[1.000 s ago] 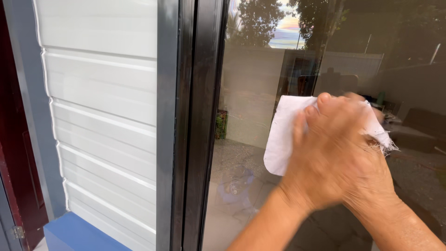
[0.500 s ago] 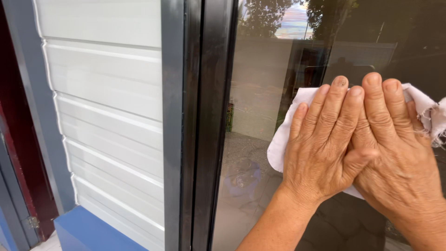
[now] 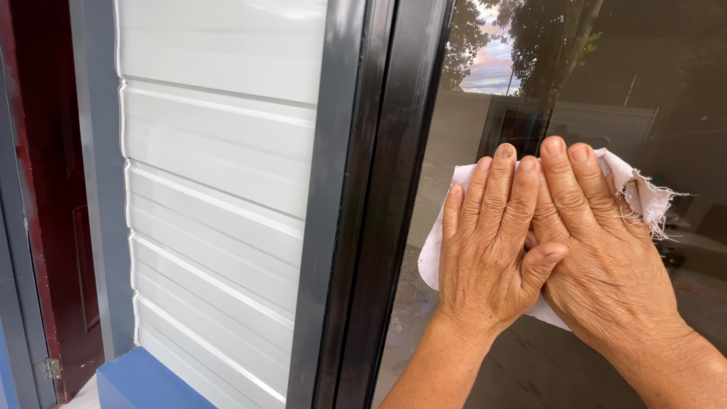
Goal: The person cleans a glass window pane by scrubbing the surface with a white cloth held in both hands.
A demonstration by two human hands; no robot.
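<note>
White frayed cotton cloth lies flat against the dark reflective glass pane, right of the black window frame. Both grips are released: the left hand and right hand press it with flat, outstretched fingers, the left thumb overlapping the right hand. Ribbed white siding stands at left.

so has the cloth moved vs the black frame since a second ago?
Yes. The cloth, pressed flat to the glass under both hands, sits slightly farther right of the black frame than a second ago, by about the same gap as half a second ago.
</note>
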